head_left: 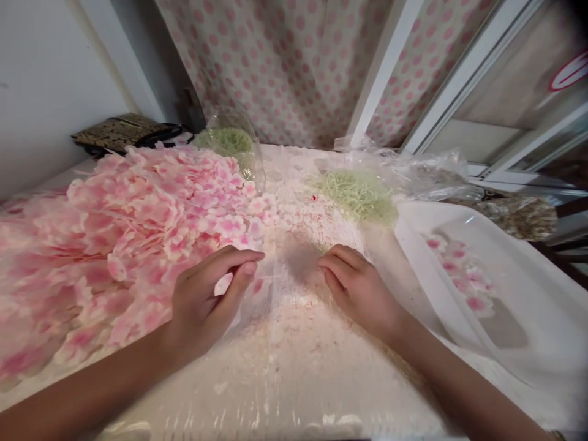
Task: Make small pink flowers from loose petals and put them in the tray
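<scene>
My left hand hovers over the table beside a big heap of pink cloth flower petals, its thumb and forefinger brought together in a pinch. A bit of white and pink petal shows behind and under its fingers; whether the hand grips it I cannot tell. My right hand is closed, fingertips pressed together, facing the left one across a gap. By its fingertips a small greenish bit shows, too faint to name. Farther off lies a pile of pale green stems, thin and threadlike.
At the right stands a white tray with several pink-centred flowers in it. Clear plastic bags lie at the back right. Another bag of green stems and a patterned pouch sit at the back left, before a dotted curtain.
</scene>
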